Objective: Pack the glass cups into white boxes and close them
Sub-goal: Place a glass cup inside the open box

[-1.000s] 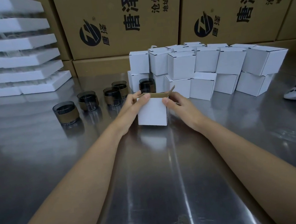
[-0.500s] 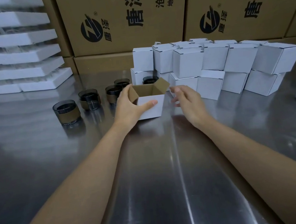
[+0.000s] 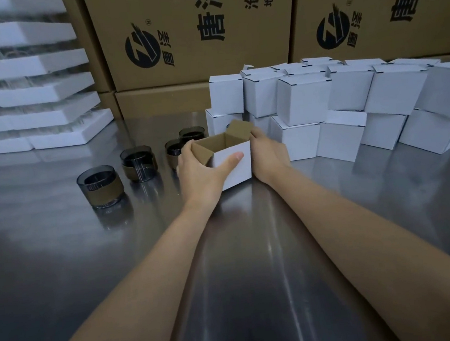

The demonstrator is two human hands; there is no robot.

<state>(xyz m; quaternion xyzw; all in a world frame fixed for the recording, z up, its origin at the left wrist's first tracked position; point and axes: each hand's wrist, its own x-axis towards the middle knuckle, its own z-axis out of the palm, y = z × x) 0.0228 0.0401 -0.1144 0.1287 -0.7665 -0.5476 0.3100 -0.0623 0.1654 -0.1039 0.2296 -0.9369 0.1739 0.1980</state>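
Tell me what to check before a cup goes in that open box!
1. Top of the box open, flaps up: ok.
2. Inside of the box empty: cannot tell, its bottom is hidden.
3. Left hand and right hand gripping its sides: ok.
4. A hand free to fetch a cup: not ok, both hold the box.
5. The nearest cup upright on the table: ok.

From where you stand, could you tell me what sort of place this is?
Probably a factory or warehouse packing station: shipping cartons stacked behind a steel table, a pile of closed white boxes, and glass cups beside the open box that the left hand and right hand hold.
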